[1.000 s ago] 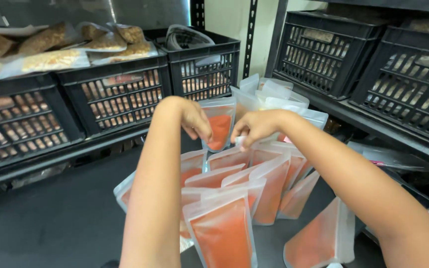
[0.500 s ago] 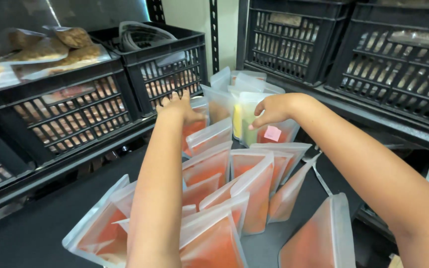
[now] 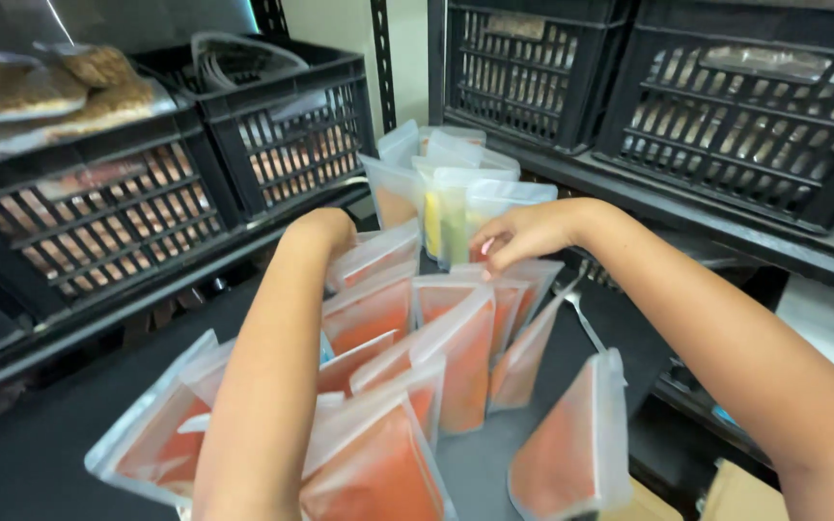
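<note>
Several clear pouches of orange-red sauce stand in rows on a dark table. Both my arms reach over them toward the back row. My right hand pinches the top edge of an orange pouch there, with a small pink bit showing at the fingertips. My left hand is bent down at the wrist behind another orange pouch; its fingers are hidden. Behind them stand pouches with yellow and green contents.
Black slotted crates line the shelves on the left and on the right. Bagged brown food lies on the left crate. One orange pouch stands apart at front right, beside cardboard.
Both hands have moved farther back along the rows, from one orange pouch held together to the rear pouches. The view has shifted forward and to the right.
</note>
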